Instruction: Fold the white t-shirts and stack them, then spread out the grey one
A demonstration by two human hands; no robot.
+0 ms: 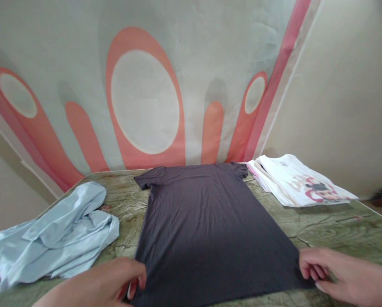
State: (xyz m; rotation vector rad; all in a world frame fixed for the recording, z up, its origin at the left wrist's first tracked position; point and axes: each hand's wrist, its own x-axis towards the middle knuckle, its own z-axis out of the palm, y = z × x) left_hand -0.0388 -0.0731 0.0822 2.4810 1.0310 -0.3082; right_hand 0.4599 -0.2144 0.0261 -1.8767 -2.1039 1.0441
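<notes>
A dark grey T-shirt (206, 230) lies spread out in front of me, its sleeves at the far end and its hem toward me. My left hand (114, 279) is closed at the left side of the shirt near the hem, fingers curled on the cloth. At the lower right corner, my right hand (328, 266) pinches the edge of the fabric with thumb and bent fingers. Small wrinkles run along the body of the shirt. Part of the hem at the left runs out of the bottom of the view.
A crumpled light blue garment (66, 232) lies on the left of the wood-patterned table (130, 198). Folded white shirts (299, 179), the top one with a cartoon print, are stacked at the far right. Behind the table rises a wall hanging (197, 55) with orange shapes.
</notes>
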